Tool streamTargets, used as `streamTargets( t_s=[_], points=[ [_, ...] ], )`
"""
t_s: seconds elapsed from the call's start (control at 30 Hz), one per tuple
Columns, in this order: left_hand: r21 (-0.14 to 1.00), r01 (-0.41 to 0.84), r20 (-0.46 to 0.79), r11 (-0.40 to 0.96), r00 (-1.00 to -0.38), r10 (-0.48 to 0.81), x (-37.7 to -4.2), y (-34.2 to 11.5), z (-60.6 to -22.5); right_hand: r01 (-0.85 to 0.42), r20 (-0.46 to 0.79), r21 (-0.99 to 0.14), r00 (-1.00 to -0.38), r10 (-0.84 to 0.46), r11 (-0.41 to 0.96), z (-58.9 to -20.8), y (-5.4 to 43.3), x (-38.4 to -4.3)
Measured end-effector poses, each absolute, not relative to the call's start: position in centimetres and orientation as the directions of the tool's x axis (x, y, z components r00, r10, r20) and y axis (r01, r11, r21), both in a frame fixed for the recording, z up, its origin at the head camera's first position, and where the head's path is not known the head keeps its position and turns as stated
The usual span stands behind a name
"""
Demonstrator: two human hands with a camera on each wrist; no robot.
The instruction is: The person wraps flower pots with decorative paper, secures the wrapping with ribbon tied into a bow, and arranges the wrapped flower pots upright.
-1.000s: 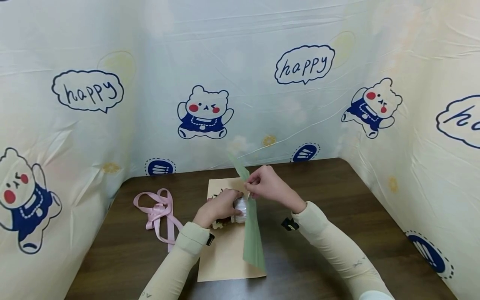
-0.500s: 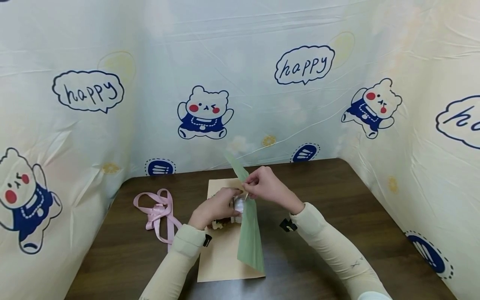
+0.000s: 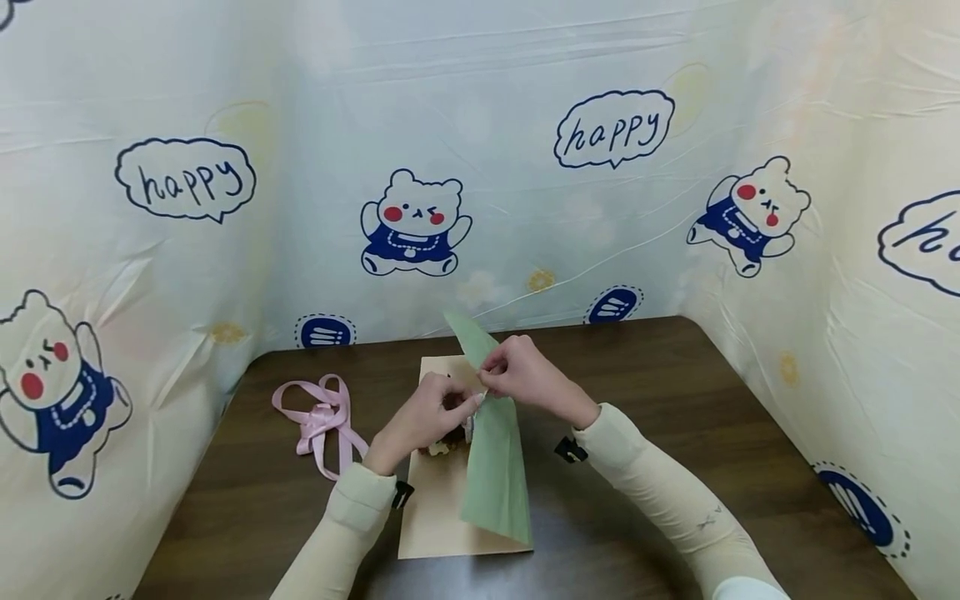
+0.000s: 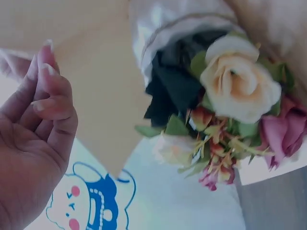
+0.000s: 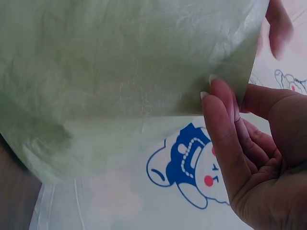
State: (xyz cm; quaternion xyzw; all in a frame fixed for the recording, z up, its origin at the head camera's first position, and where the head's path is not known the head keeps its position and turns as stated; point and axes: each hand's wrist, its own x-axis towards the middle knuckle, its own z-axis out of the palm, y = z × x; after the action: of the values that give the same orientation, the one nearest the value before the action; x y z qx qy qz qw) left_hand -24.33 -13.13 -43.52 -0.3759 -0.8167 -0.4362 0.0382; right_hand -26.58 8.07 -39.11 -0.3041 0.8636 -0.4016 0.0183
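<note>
A bouquet of cream and mauve flowers point(image 4: 240, 86), its stems in a white wrap point(image 4: 184, 19), lies on a sheet of wrapping paper point(image 3: 438, 525), tan inside and green outside. The sheet's right side stands folded up, showing its green face point(image 5: 120, 62). My right hand point(image 3: 528, 379) pinches the raised edge between thumb and fingers. Opposite, my left hand point(image 3: 431, 417) has its fingertips right at that edge, above the flowers and off the bouquet. In the left wrist view its thumb and fingertips come together; I cannot tell whether paper lies between them. The green fold hides part of the bouquet.
A pink ribbon point(image 3: 322, 421) lies looped on the brown table point(image 3: 637, 533) to the left of the paper. A pale curtain point(image 3: 510, 233) printed with bears surrounds the table at the back and sides.
My left hand has let go of the bouquet's white wrap and risen to the paper's edge. My right hand has drawn the green fold slightly leftward over the bouquet.
</note>
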Motion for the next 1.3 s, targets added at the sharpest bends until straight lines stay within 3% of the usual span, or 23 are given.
streamTargets(
  t_s=[0.33, 0.63, 0.9, 1.1, 1.3],
  points=[
    [0.732, 0.611, 0.384, 0.301, -0.736, 0.558, -23.7, -13.1, -44.6, -0.540, 0.201, -0.681, -0.788, -0.582, 0.495, -39.6, 6.6, -26.5],
    [0.720, 0.586, 0.341, 0.372, -0.765, 0.546, -23.4, -14.1, -45.1, -0.588, 0.231, -0.685, -0.735, -0.638, 0.430, -40.4, 6.2, -26.6],
    [0.742, 0.509, 0.261, 0.436, -0.818, 0.512, -22.9, -15.3, -46.2, -0.599, 0.274, -0.638, -0.763, -0.585, 0.484, -40.2, 7.5, -26.9],
    [0.762, 0.451, 0.204, 0.466, -0.849, 0.488, -22.4, -15.7, -46.9, -0.559, 0.176, -0.622, -0.782, -0.598, 0.548, -40.9, 9.8, -27.9],
    [0.772, 0.418, 0.161, 0.480, -0.858, 0.487, -22.1, -16.1, -47.6, -0.602, 0.076, -0.512, -0.742, -0.666, 0.612, -42.9, 10.4, -28.4]
  ],
)
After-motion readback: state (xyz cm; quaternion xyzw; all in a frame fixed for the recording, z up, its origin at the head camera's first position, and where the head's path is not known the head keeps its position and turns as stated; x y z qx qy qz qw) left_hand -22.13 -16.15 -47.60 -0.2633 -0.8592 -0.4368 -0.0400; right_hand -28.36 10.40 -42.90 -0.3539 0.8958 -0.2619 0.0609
